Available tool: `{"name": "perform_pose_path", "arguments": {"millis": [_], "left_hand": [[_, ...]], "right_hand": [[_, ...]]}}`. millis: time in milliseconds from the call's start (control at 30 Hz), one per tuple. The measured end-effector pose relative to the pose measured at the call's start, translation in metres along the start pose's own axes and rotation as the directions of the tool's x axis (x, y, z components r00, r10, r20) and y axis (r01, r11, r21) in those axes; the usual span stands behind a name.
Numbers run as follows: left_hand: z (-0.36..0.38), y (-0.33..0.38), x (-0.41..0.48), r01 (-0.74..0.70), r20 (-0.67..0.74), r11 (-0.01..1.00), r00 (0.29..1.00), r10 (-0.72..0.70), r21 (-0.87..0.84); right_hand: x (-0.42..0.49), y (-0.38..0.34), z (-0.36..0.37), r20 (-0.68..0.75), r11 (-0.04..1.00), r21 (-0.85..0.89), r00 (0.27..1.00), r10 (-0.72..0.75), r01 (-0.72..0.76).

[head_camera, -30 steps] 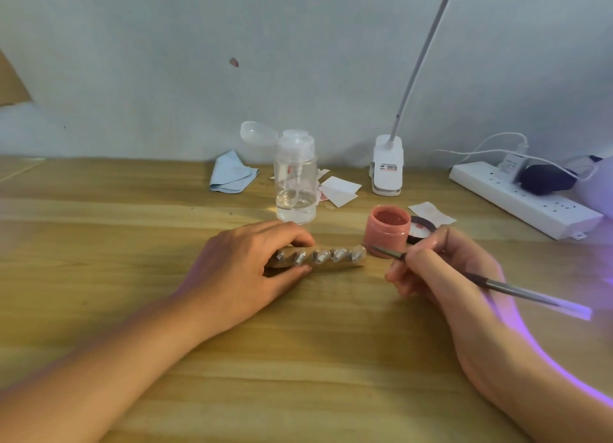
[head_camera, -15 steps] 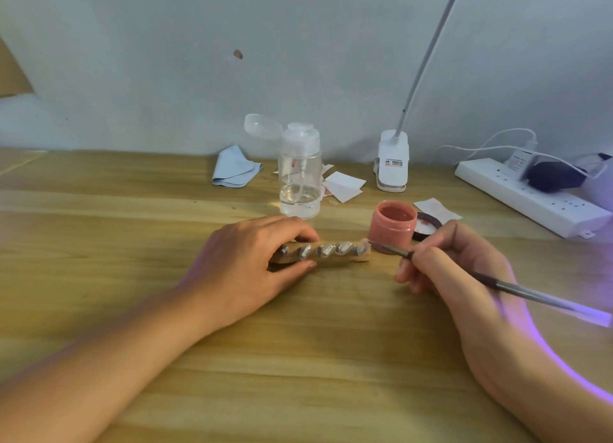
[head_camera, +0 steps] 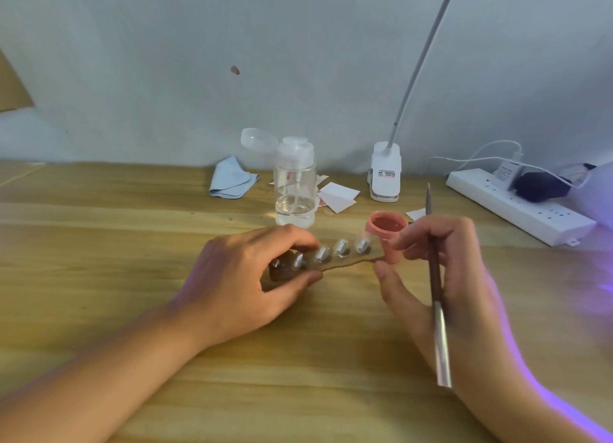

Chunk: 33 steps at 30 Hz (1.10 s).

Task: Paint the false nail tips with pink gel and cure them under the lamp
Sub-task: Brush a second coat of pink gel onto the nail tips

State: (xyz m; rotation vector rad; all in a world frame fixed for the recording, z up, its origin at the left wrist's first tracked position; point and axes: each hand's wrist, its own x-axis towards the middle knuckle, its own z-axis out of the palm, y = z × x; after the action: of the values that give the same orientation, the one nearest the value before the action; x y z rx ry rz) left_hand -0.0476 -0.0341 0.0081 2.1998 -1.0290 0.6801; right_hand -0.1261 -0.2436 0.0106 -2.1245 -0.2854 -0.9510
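Near the middle of the wooden table (head_camera: 99, 243), the left hand (head_camera: 242, 276) pinches the left end of the card strip (head_camera: 351, 261) carrying the clear nail tips (head_camera: 341, 246), while the right hand (head_camera: 464, 286), fingers curled round the brush (head_camera: 434, 270), touches its right end, the pink gel pot (head_camera: 388, 227) just behind

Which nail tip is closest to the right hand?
The last nail tip, at the end of the strip beside the pink jar; the others lie nearer the left hand.

Dim, flat room light is falling across the desk (head_camera: 99, 243); a violet glow is spilling in from four o'clock, rimming the right hand (head_camera: 464, 270). Edges are bowing, details smearing softly.
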Motion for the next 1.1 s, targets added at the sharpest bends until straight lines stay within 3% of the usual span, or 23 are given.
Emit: {"name": "perform_pose_path", "arguments": {"millis": [167, 367, 800, 1000, 1100], "left_hand": [[0.000, 0.003, -0.001, -0.090, 0.016, 0.995, 0.996, 0.089, 0.048], [0.002, 0.004, -0.001, -0.133, 0.036, 0.988, 0.991, 0.131, 0.081], [0.004, 0.002, -0.001, -0.114, 0.050, 0.987, 0.993, 0.109, 0.116], [0.004, -0.004, 0.001, 0.030, 0.024, 0.993, 0.999, -0.033, 0.115], [0.004, -0.003, 0.001, 0.026, 0.045, 0.995, 0.999, -0.031, 0.096]], "right_hand": [[-0.003, 0.000, 0.001, 0.025, 0.990, -0.105, 0.995, -0.093, 0.095], [-0.003, 0.001, 0.001, 0.048, 0.989, -0.113, 0.995, -0.089, 0.094], [-0.004, 0.008, 0.002, 0.087, 0.990, -0.125, 0.994, -0.061, 0.072], [-0.003, 0.011, 0.000, 0.118, 0.993, -0.092, 0.991, -0.061, 0.072], [-0.002, 0.010, 0.002, 0.140, 0.993, -0.094, 0.988, -0.060, 0.074]]}}
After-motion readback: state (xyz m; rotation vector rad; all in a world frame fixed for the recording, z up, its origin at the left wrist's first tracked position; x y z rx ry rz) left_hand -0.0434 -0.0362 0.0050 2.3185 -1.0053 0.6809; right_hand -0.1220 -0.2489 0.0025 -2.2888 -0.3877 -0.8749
